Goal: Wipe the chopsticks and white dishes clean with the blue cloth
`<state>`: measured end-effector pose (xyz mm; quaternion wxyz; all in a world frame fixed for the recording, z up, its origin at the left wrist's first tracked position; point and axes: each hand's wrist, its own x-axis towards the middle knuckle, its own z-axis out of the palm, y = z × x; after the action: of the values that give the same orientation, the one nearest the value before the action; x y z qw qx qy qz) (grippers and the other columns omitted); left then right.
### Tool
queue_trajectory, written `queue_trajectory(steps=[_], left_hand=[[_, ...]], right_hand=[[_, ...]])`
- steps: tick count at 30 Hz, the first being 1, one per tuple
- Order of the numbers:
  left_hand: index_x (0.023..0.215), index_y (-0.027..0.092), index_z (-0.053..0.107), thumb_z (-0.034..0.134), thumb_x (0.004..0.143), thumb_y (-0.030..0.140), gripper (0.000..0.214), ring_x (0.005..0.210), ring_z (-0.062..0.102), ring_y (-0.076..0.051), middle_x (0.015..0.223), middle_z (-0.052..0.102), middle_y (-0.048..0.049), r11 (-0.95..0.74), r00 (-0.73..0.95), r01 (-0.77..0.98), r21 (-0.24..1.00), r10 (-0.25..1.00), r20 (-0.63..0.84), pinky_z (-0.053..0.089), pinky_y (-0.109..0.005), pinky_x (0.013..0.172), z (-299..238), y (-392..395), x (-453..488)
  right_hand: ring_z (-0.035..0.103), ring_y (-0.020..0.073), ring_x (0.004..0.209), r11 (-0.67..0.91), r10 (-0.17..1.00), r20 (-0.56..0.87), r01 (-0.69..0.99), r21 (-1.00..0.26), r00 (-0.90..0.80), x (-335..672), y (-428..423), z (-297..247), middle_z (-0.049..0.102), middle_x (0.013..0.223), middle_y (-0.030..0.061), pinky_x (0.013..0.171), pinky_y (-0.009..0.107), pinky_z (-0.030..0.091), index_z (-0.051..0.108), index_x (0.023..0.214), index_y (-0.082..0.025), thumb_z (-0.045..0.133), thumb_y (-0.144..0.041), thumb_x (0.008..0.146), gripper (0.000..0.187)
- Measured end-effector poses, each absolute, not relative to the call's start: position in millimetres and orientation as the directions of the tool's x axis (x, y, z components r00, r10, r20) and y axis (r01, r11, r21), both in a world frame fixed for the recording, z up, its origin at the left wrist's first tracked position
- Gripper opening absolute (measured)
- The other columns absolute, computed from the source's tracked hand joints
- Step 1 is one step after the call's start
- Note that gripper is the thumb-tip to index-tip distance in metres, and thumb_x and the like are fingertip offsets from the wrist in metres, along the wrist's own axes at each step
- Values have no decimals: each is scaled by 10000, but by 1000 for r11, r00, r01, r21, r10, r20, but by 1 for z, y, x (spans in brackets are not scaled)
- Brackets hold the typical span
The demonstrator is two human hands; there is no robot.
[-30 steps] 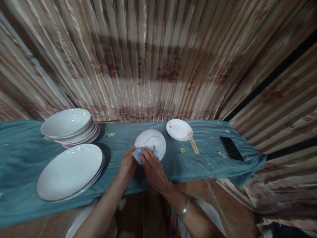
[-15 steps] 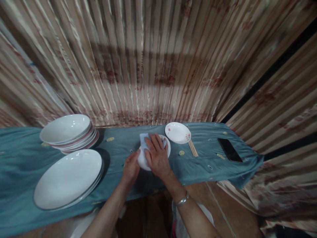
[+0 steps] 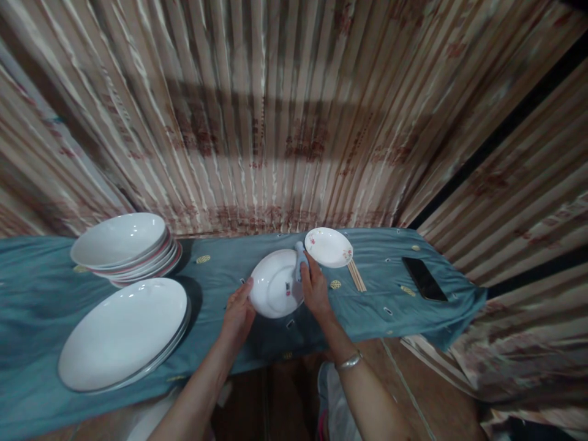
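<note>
One bracelet (image 3: 350, 360) circles the wrist of the right hand (image 3: 316, 291), which pinches a cloth (image 3: 301, 262) at the right rim of a plate (image 3: 273, 288). The left hand (image 3: 239, 311) grasps the opposite rim. The plate tilts between them, underside up with a printed mark showing, over the middle of the worktop (image 3: 219, 260); whether it touches below, I cannot tell. Should the left grip slip on smooth glaze as the cloth pushes, the plate could drop or twist away.

Stacked oval plates (image 3: 126, 334) lie to the left. A phone (image 3: 424, 279) lies well apart on the right. Chopsticks (image 3: 357, 275) reach up to a flowered dish (image 3: 328, 247), near the right hand; a wide sweep of the knuckles could jostle both. Bowls (image 3: 122, 242) stand piled behind the oval plates, likely to clatter if bumped. Farthest, a curtain (image 3: 275, 122) hangs.
</note>
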<state>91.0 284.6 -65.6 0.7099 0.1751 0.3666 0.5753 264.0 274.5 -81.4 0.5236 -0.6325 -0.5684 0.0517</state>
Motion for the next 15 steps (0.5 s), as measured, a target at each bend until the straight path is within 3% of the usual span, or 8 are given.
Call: queue_trajectory(steps=[7,15], left_hand=[[921,75,702,660,817,196,164,887,711,-233,814,752,-101,340,56,-677,653,908,-415,556,-341,872,-67,288,88],[1045,80,654,499,914,180,226,952,702,-246,913,754,-130,456,93,-625,634,850,-519,575,-362,843,-74,285,93]], right_hand=[[561,261,1216,118,791,402,530,-840,461,265,271,-120,602,1304,189,1014,454,463,528,1336,-95,296,-442,983,546],[615,250,1148,84,792,395,557,-826,466,275,275,-143,654,1233,170,971,417,496,585,1278,-114,355,-476,960,535]])
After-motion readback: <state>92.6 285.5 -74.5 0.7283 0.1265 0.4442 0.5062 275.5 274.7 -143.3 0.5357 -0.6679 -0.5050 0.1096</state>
